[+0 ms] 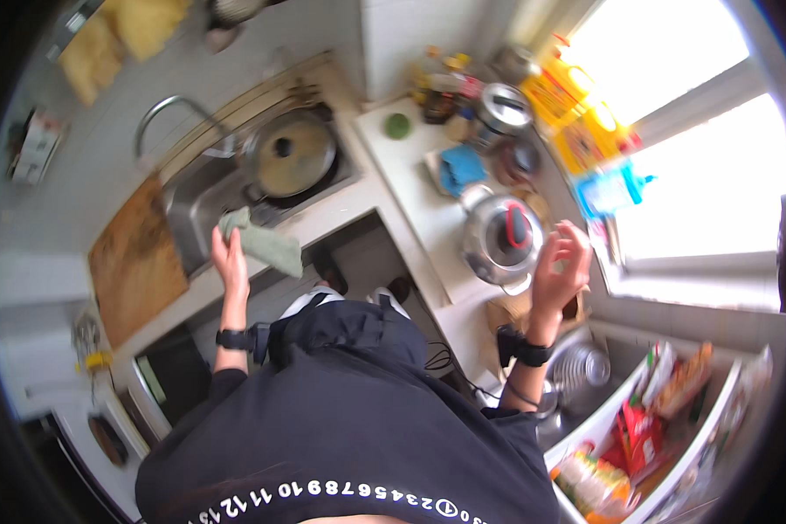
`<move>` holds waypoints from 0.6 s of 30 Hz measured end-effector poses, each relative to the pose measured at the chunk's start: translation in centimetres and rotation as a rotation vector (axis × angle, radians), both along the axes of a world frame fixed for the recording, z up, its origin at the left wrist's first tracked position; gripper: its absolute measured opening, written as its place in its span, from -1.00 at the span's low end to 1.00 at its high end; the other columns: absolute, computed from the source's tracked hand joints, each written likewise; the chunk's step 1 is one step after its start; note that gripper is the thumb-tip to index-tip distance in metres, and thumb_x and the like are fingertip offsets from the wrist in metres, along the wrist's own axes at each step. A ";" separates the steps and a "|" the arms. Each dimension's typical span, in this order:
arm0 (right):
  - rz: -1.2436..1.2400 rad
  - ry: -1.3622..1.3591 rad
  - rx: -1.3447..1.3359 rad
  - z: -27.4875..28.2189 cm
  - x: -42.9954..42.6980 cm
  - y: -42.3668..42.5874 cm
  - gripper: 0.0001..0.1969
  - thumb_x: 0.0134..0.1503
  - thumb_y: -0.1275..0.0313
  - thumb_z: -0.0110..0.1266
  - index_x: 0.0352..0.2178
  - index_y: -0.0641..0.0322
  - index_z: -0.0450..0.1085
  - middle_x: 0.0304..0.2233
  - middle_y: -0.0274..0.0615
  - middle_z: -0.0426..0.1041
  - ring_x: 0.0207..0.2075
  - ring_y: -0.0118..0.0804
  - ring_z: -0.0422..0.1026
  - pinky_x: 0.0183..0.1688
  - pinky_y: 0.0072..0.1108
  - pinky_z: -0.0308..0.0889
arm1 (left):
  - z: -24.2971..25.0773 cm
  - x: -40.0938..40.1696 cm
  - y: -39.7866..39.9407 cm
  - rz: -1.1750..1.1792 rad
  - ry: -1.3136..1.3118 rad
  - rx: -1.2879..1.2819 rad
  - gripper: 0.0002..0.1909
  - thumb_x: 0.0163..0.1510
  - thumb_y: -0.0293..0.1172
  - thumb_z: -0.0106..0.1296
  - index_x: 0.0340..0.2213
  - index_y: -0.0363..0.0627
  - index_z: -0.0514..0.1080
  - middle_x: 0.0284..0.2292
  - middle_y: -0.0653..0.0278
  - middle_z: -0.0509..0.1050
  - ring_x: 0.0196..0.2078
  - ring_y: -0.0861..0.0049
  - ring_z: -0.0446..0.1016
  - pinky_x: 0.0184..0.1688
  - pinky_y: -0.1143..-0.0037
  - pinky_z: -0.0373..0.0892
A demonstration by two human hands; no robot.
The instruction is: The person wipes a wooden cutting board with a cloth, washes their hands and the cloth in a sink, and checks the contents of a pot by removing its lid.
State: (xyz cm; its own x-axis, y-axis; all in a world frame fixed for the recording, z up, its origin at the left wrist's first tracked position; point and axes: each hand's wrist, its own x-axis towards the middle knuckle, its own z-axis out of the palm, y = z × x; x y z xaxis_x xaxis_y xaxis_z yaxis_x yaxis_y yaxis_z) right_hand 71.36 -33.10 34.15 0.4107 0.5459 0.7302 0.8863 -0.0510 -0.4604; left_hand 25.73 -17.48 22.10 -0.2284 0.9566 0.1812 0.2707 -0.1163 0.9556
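Note:
A pale green cloth [268, 247] hangs from my left hand [232, 255], which grips it at the front edge of a steel sink [193, 196]. In the sink sits a large round pan with a glass lid [291, 154] and a dark knob. My right hand [563, 268] is raised with bent fingers beside a steel pot [501, 239], whose lid has a red and black handle. Nothing shows in that hand; whether it touches the pot cannot be told.
A wooden cutting board [134, 262] lies left of the sink, below a curved faucet [177, 101]. A folded blue cloth [462, 170], bottles and a steel canister [503, 108] stand behind the pot. Yellow jugs [580, 134] line the window. An open drawer [727, 393] holds food packets at the lower right.

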 end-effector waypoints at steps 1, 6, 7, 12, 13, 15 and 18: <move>0.062 0.089 -0.048 -0.8 -2.5 1.4 -0.78 -0.04 0.62 0.08 -0.28 0.27 0.39 -0.32 -0.14 0.44 -0.60 -0.41 0.34 -0.58 -0.67 0.28 | 0.2 -0.9 0.2 0.153 -0.100 -0.150 -0.80 0.15 -0.41 -0.12 -0.21 -0.25 0.32 -0.35 0.40 0.40 -0.38 0.75 0.30 -0.36 0.69 0.23; 0.391 0.178 -0.462 -5.2 -14.5 8.2 -0.83 0.00 0.54 0.06 -0.31 0.18 0.39 -0.40 -0.24 0.44 -0.54 -0.32 0.43 -0.45 -0.54 0.34 | 0.2 -7.1 3.3 0.319 -0.544 -0.211 -0.74 0.18 -0.33 -0.16 -0.11 -0.12 0.25 -0.16 0.30 0.35 -0.16 0.55 0.36 -0.13 0.45 0.32; 0.441 0.179 -0.541 -6.1 -16.7 9.5 -0.84 0.00 0.50 0.06 -0.32 0.16 0.38 -0.42 -0.24 0.44 -0.53 -0.25 0.44 -0.44 -0.50 0.34 | 0.2 -8.6 3.9 0.315 -0.587 -0.220 -0.73 0.18 -0.33 -0.17 -0.09 -0.11 0.24 -0.15 0.29 0.35 -0.15 0.53 0.36 -0.12 0.43 0.32; 0.614 0.116 -0.772 -12.5 -26.5 13.9 -0.84 -0.03 0.45 0.06 -0.35 0.21 0.35 -0.44 -0.10 0.41 -0.48 -0.01 0.41 -0.39 -0.32 0.32 | -2.1 -16.1 6.8 0.313 -0.642 -0.308 -0.70 0.14 -0.36 -0.15 -0.07 -0.06 0.24 -0.13 0.28 0.35 -0.08 0.49 0.35 -0.05 0.40 0.28; 0.654 0.095 -0.834 -13.1 -28.4 14.7 -0.81 -0.03 0.44 0.06 -0.33 0.23 0.35 -0.42 -0.09 0.42 -0.44 -0.02 0.42 -0.33 -0.34 0.32 | -2.6 -17.7 7.5 0.293 -0.702 -0.342 -0.70 0.12 -0.37 -0.13 -0.08 -0.06 0.25 -0.12 0.28 0.35 -0.07 0.47 0.34 -0.03 0.40 0.27; 0.745 0.106 -0.848 -14.1 -32.4 16.8 -0.80 -0.03 0.43 0.05 -0.31 0.23 0.35 -0.38 -0.11 0.43 -0.37 -0.05 0.43 -0.26 -0.36 0.30 | -4.2 -20.9 9.4 0.263 -0.811 -0.405 -0.69 0.10 -0.38 -0.11 -0.09 -0.05 0.25 -0.11 0.28 0.35 -0.06 0.45 0.34 -0.02 0.40 0.26; 0.788 0.063 -0.946 -14.7 -37.7 20.5 -0.73 -0.01 0.40 0.06 -0.25 0.23 0.33 -0.32 -0.13 0.43 -0.30 -0.07 0.43 -0.23 -0.36 0.30 | -7.0 -24.6 11.9 0.185 -0.966 -0.512 -0.68 0.06 -0.38 -0.08 -0.10 -0.05 0.25 -0.10 0.29 0.34 -0.05 0.42 0.32 -0.01 0.39 0.25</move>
